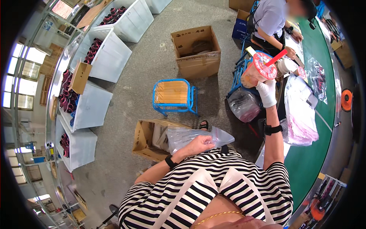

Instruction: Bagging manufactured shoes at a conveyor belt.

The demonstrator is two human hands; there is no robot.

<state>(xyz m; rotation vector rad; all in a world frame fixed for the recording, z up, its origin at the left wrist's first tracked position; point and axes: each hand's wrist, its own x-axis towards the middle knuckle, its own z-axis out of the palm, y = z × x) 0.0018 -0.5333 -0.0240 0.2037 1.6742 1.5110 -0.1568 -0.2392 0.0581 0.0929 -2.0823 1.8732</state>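
The fingers of both hands are occupied: on the left they are curled over a bag, and on the right, partly hidden, they close around a cup.

Starting from the left, white bins (91, 110) stand in a row, holding dark shoes (93, 49) with pink parts. On 1 bin sits a small brown box (80, 78).

Next, a low carton (139, 133) contains pale, flat things that I cannot identify. Beside it, in front of the body, the left hand (199, 145) holds the clear plastic bag (181, 140). This should be light, limp and rather slippery; a gathered edge seems the safest hold.

Farther away, beyond the stool (171, 91), 1 big carton (198, 68) stands open, its inside shadowed.

To the right, the right hand (266, 91), covered in white, holds the drink cup (249, 74) with a red straw (276, 57). Probably it has some weight and a thin wall that squeezes easily, so gentle holding below the lid suits it.

Packed clear bags (299, 110) with white and pink contents lie on the green surface (305, 160).
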